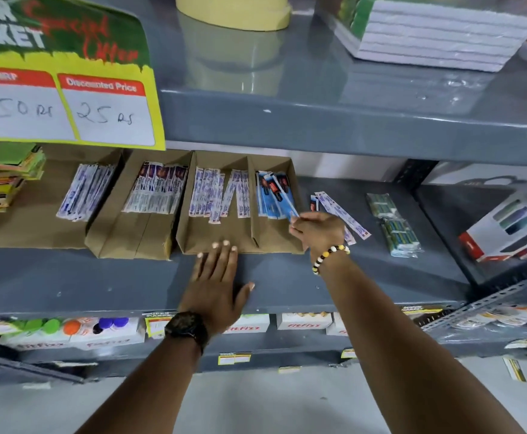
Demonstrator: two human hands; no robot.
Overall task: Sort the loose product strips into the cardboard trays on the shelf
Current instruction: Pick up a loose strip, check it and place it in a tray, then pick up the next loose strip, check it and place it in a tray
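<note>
Several cardboard trays stand side by side on the grey shelf. The rightmost tray [267, 239] holds white-and-purple strips [217, 195] in its left compartment and blue strips [271, 195] in its right one. My right hand [317, 230], with a bead bracelet, pinches the near end of a blue strip [282, 200] that lies over the right compartment. Loose white-and-purple strips [342, 214] lie on the shelf just right of that tray, partly hidden by my hand. My left hand [218, 286] rests flat on the shelf, fingers spread, fingertips at the tray's front edge.
Two more trays [124, 242] to the left hold other strips [156, 192]. Green packets [393, 227] and a white box [512, 227] sit to the right. A price sign [68, 89] hangs over the left. The upper shelf [350, 126] overhangs the trays.
</note>
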